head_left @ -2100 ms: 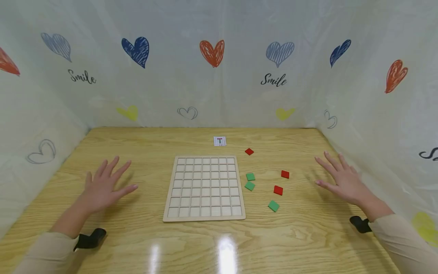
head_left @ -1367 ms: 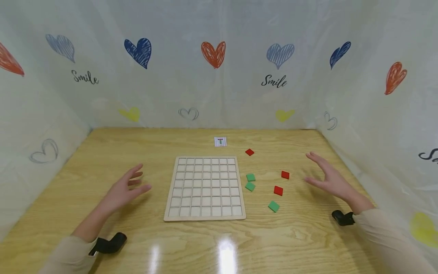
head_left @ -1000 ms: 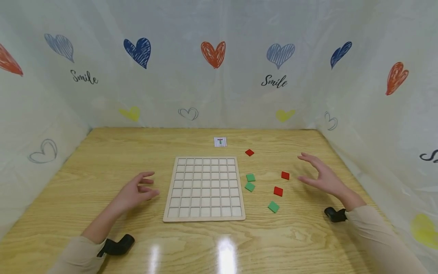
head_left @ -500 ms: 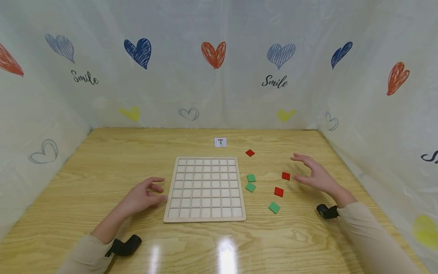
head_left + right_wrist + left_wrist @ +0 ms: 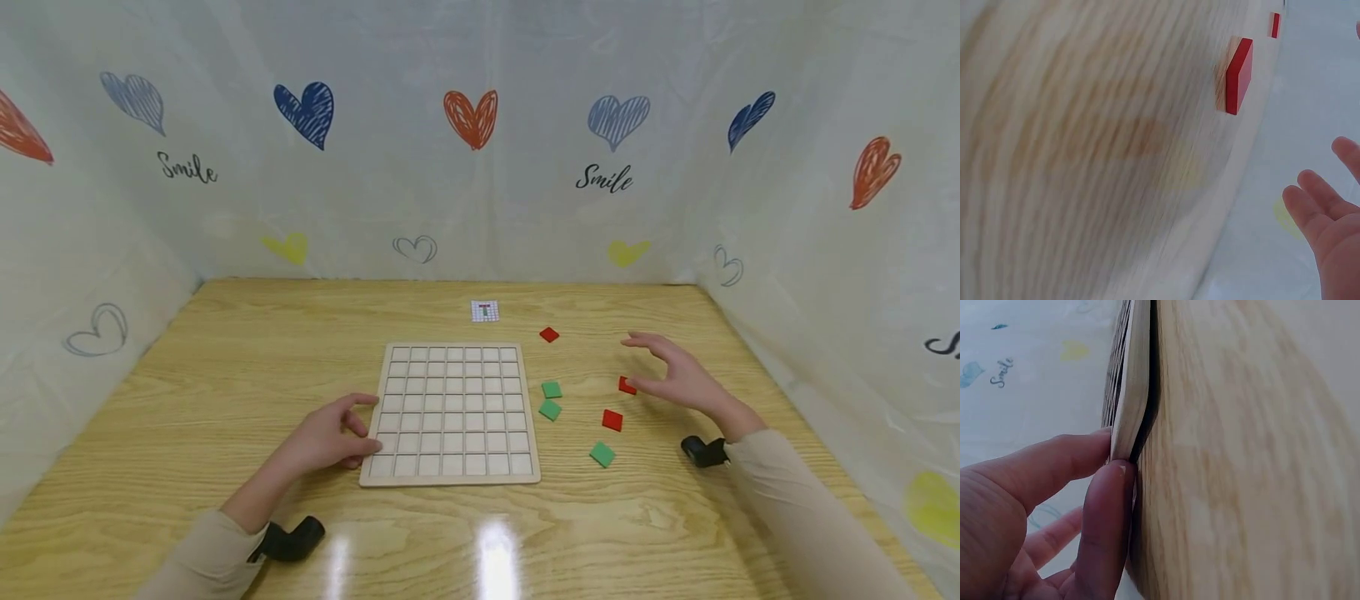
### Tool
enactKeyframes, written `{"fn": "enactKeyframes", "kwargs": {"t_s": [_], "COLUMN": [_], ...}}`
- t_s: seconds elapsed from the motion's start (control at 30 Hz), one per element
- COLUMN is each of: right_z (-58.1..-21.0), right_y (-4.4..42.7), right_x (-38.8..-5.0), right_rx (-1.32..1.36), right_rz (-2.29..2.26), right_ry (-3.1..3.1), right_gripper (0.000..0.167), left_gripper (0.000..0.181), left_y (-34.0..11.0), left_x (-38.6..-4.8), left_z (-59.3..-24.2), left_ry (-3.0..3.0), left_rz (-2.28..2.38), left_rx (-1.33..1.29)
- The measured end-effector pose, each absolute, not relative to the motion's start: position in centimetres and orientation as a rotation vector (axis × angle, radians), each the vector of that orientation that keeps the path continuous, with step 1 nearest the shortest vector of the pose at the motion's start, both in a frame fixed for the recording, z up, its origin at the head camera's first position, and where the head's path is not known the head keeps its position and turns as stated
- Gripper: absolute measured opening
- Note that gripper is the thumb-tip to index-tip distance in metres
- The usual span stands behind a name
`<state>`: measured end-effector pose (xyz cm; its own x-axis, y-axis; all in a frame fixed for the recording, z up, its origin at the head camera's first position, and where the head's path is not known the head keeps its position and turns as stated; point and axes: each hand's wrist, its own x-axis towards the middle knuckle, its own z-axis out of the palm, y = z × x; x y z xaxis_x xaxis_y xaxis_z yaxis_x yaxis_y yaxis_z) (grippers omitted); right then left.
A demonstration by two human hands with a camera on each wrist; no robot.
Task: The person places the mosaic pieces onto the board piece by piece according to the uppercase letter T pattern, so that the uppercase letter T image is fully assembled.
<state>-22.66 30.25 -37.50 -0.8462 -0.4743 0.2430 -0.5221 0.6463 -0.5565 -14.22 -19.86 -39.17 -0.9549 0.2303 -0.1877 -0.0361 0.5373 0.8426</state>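
In the head view, a wooden grid board [image 5: 448, 480] lies flat with bare square cells. My left hand [image 5: 324, 433] is at its left edge, thumb and index finger spread along the rim. The left wrist view shows the thumb [image 5: 1105, 519] against the board's side edge [image 5: 1135, 381] and the index fingertip beside its gridded face. My right hand [image 5: 678, 379] reaches in above the table, thumb and fingers apart, holding nothing. Its thumb partly covers a red tile [image 5: 625, 383]. Another red tile [image 5: 612, 420] lies nearer the board.
Two green tiles [image 5: 552, 389] lie close to the board's right edge, with a third green tile [image 5: 602, 454] nearer me. A red tile [image 5: 549, 334] sits farther back. Behind the board is a small printed card [image 5: 484, 311]. A white curtain [image 5: 525, 200] surrounds the wooden table.
Both hands have moved inward. My left hand has come right to the board's left edge, its fingers less spread. My right hand has moved left, over the far right red tile. Board and tiles stay put.
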Motion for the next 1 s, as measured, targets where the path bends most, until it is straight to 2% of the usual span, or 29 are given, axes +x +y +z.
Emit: {"fn": "enactKeyframes", "kwargs": {"t_s": [0.17,0.47,1.0], "right_z": [-37.6,-37.3,-36.9], "right_y": [29.7,28.3,26.3], "right_x": [-23.3,-24.5,-26.4], "right_rx": [0.868,0.919,0.952], "right_rz": [0.959,1.034,1.039], "right_ry": [-2.798,-2.805,-2.851], "right_gripper": [0.054,0.055,0.048], "left_gripper": [0.063,0.063,0.065], "left_y": [-19.4,-19.2,-19.4], "left_x": [-14.0,-13.9,-14.0], "left_z": [-38.9,-38.8,-39.0], "left_ry": [2.505,2.503,2.494], "left_rz": [1.373,1.376,1.392], "left_rx": [0.124,0.081,0.078]}}
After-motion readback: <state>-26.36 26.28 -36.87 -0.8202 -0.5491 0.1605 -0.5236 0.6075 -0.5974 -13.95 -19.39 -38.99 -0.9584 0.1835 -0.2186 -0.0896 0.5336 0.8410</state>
